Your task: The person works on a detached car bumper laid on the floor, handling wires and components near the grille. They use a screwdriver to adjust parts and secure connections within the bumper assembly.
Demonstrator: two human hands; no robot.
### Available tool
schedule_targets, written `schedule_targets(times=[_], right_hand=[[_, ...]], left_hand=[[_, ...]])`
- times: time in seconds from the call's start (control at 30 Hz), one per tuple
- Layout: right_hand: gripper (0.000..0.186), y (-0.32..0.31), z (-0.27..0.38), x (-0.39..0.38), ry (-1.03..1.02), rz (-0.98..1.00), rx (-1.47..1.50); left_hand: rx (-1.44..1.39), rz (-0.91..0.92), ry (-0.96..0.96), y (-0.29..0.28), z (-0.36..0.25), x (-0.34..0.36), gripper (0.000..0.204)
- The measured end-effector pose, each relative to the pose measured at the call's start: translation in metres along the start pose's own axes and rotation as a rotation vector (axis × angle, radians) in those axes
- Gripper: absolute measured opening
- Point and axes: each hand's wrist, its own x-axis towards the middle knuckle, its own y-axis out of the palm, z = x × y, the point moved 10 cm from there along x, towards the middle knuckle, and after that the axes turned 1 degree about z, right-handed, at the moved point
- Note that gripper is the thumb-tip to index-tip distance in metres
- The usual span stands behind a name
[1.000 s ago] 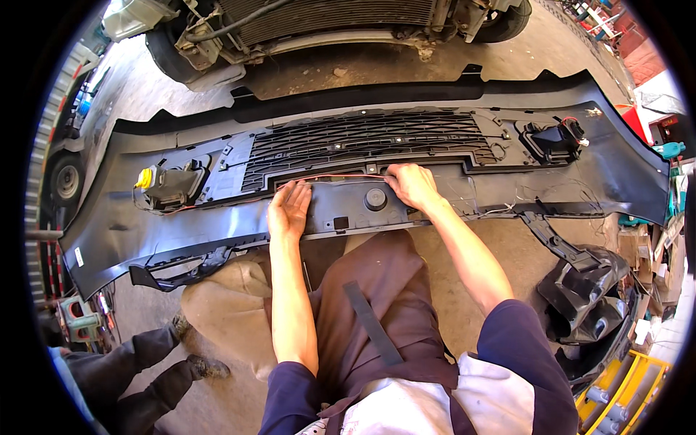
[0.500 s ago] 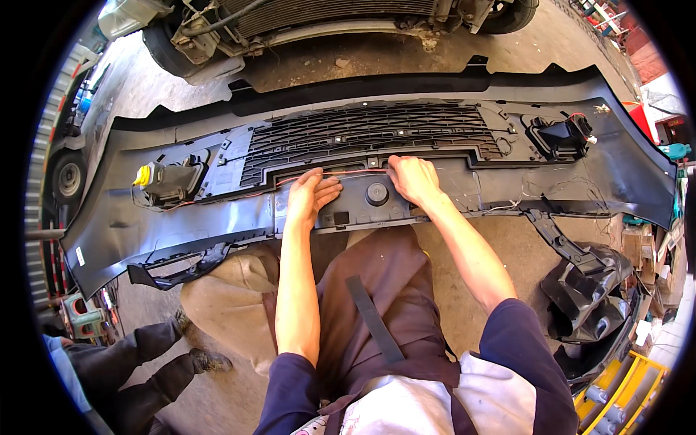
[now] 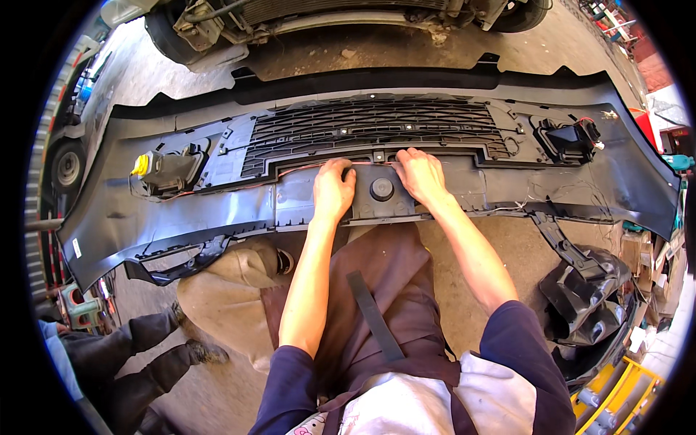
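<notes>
Pressing flat with fingers spread, the left hand (image 3: 333, 190) and right hand (image 3: 422, 175) flank a round plug (image 3: 381, 189) at frame centre on the bumper (image 3: 217, 199), whose long axis runs left-right, both hands equally near.

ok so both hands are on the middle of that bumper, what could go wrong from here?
1. The left hand and right hand press beside the round plug; the thin grille just above might crack if they push hard.
2. Loose wires run along the bumper right of the hands and could snag.
3. A bystander's boot is close by, a possible trip.
</notes>
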Motion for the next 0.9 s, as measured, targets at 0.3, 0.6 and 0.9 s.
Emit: schedule_targets(times=[0.3,0.6,0.9], right_hand=[[0.010,-0.007,0.008,-0.002,-0.171,-0.032,-0.104],[0.013,0.002,0.005,-0.001,-0.018,0.077,0.109],[0.012,-0.002,0.006,-0.004,-0.118,-0.025,0.013]], left_hand=[[0.114,0.037,0.082,0.014,-0.004,-0.016,0.032],[0.220,0.126,0.075,0.025,-0.012,-0.027,0.045],[0.154,0.148,0.005,0.023,-0.008,-0.024,0.045]])
